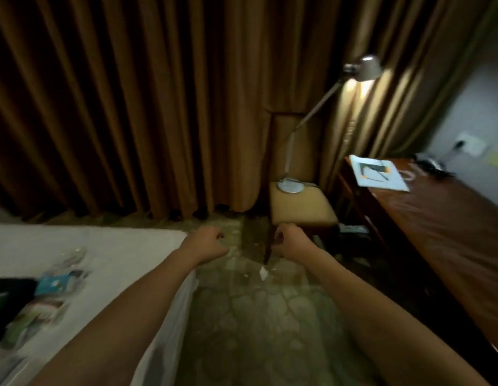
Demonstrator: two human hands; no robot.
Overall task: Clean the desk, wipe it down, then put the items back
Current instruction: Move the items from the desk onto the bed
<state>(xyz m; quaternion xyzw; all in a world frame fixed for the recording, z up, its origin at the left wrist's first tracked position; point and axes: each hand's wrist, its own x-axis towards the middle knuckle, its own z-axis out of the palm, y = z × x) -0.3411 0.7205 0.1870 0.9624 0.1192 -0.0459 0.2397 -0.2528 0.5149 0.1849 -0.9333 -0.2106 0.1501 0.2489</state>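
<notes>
The brown wooden desk (442, 227) runs along the right side. On its far end lie a white booklet (378, 175) and some dark cables (431, 164). Both my arms reach forward over the floor between bed and desk. My left hand (207, 243) and my right hand (292, 240) have their fingers curled in and hold nothing. My right hand is just in front of a padded stool (300, 210) that carries a desk lamp (291, 186), lit.
A white bed (103, 246) at the left holds a black item (11, 296), a blue packet (54, 284) and a clear plastic bottle (72, 254). A white paper scrap (263, 273) lies on the patterned floor. Brown curtains (158, 107) fill the back. A wall socket (470, 142) sits above the desk.
</notes>
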